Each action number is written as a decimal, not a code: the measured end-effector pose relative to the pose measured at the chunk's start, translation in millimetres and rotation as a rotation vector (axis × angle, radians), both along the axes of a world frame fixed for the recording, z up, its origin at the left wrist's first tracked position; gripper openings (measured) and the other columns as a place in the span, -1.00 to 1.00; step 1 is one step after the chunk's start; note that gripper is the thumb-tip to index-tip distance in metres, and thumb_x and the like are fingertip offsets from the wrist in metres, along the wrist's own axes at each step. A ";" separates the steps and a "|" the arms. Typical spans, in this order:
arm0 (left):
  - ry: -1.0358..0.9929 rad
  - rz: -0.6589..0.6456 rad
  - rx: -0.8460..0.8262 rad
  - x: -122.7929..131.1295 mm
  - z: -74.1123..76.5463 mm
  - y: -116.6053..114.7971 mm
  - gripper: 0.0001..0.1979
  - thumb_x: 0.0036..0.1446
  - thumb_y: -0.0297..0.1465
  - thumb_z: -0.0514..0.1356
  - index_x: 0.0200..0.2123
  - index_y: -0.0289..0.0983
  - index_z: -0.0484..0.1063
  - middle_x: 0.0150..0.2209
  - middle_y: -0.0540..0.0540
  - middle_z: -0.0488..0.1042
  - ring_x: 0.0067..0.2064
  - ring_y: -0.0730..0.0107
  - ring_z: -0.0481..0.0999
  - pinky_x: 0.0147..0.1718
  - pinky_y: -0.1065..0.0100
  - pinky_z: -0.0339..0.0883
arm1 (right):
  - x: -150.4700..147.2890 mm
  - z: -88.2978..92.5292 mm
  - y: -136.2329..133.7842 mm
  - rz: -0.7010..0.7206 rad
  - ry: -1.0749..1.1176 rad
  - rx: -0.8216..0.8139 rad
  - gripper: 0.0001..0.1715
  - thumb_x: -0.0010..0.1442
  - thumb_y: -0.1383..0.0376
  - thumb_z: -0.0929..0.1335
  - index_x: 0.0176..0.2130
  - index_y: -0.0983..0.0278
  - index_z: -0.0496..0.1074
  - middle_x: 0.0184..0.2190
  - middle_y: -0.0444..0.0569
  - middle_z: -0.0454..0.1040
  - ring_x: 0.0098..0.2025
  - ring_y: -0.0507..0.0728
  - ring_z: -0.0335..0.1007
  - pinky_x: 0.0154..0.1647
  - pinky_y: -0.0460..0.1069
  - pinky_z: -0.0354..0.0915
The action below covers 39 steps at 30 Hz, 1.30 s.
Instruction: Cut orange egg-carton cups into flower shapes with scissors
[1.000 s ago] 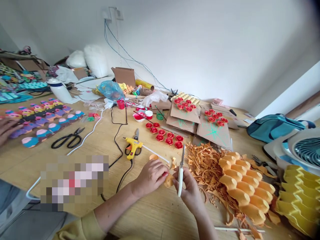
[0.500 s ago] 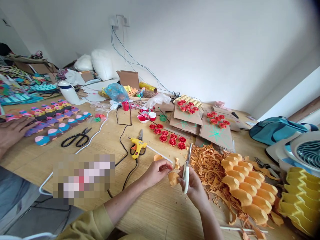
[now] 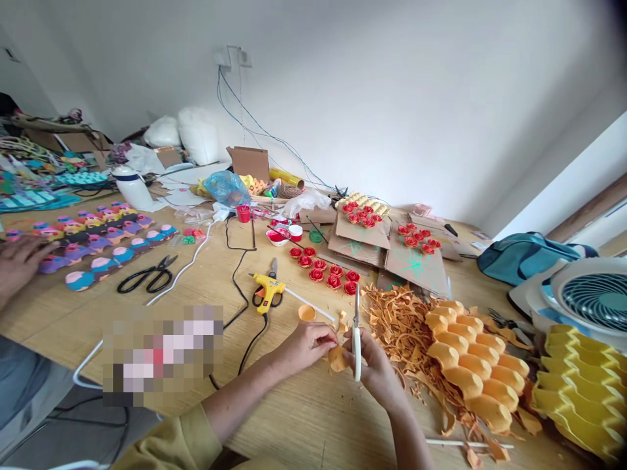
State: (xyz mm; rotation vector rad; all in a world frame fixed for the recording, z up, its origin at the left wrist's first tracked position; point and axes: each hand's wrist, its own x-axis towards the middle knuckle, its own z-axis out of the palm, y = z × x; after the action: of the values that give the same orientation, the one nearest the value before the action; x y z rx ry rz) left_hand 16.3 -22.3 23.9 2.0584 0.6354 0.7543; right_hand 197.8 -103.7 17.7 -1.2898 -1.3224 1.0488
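My left hand (image 3: 309, 343) is closed in a pinch on the edge of an orange egg-carton cup (image 3: 337, 359). White-handled scissors (image 3: 357, 352) are in my right hand (image 3: 375, 365), blades pointing up and away from me; its fingers also lie against the cup. Beyond my left hand, another cut orange cup (image 3: 307, 313) sits on the table. A yellow glue gun (image 3: 268, 292) with a white glue stick lies over a pair of black scissors. Right of my hands is a heap of orange scraps (image 3: 392, 323), beside an orange egg tray (image 3: 477, 365).
Several red paper roses (image 3: 334, 282) stand on the table, more on cardboard pieces (image 3: 416, 261). At right are a yellow egg tray (image 3: 580, 391) and a fan (image 3: 592, 294). Another person's hand (image 3: 22, 264) touches painted egg-carton pieces (image 3: 112, 245). Black scissors (image 3: 147, 274) lie at left.
The view has shifted slightly. My hands stay together around the cup, which has turned a little, and the scissors point more upright. The loose cup behind my left hand shows more fully.
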 end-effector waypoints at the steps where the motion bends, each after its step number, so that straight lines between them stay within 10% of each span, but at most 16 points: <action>1: 0.010 0.000 0.045 0.0 0.7 -0.9 -0.88 0.18 -0.49 0.16 -0.34 -0.30 0.50 -0.36 -0.08 0.54 -0.31 0.40 0.48 -0.27 0.41 0.30 | 0.5 -0.7 0.1 -0.002 -0.007 0.005 -0.66 0.09 0.10 0.49 -0.25 0.22 0.38 -0.42 -0.16 0.40 -0.39 0.06 0.30 -0.35 -0.05 0.29; 6: 0.026 0.054 0.070 4.2 -3.7 -4.3 -0.87 0.15 -0.55 0.11 -0.34 -0.30 0.46 -0.34 -0.08 0.52 -0.31 0.40 0.44 -0.29 0.41 0.26 | 3.3 -6.2 0.4 0.034 0.029 0.001 -0.67 0.11 0.12 0.48 -0.23 0.21 0.36 -0.40 -0.16 0.39 -0.37 0.05 0.28 -0.33 -0.06 0.28; 21: -0.301 -0.028 -0.644 17.9 -43.5 -0.1 -0.61 0.00 -0.10 0.34 -0.39 -0.34 0.44 -0.50 0.05 0.34 -0.53 0.59 0.23 -0.51 0.46 0.07 | 11.3 -7.0 -0.2 0.059 0.071 -0.030 -0.58 0.07 -0.01 0.48 -0.21 0.20 0.40 -0.46 -0.16 0.35 -0.44 0.05 0.24 -0.41 -0.06 0.25; 39: -0.502 -0.183 -0.908 14.5 -40.7 -21.6 -0.50 -0.05 -0.11 0.41 -0.19 -0.34 0.42 -0.29 -0.12 0.52 -0.33 0.40 0.53 -0.36 0.39 0.32 | 1.1 -8.1 -10.9 -0.084 0.126 0.139 -0.53 0.07 0.01 0.49 -0.15 0.17 0.32 -0.40 -0.14 0.41 -0.42 0.06 0.31 -0.42 -0.06 0.27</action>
State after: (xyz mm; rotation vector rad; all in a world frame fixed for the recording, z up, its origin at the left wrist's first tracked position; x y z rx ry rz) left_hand 30.8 -43.8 -16.7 1.0253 0.3806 0.6647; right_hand 198.9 -114.6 9.7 -1.1464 -1.2141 0.9473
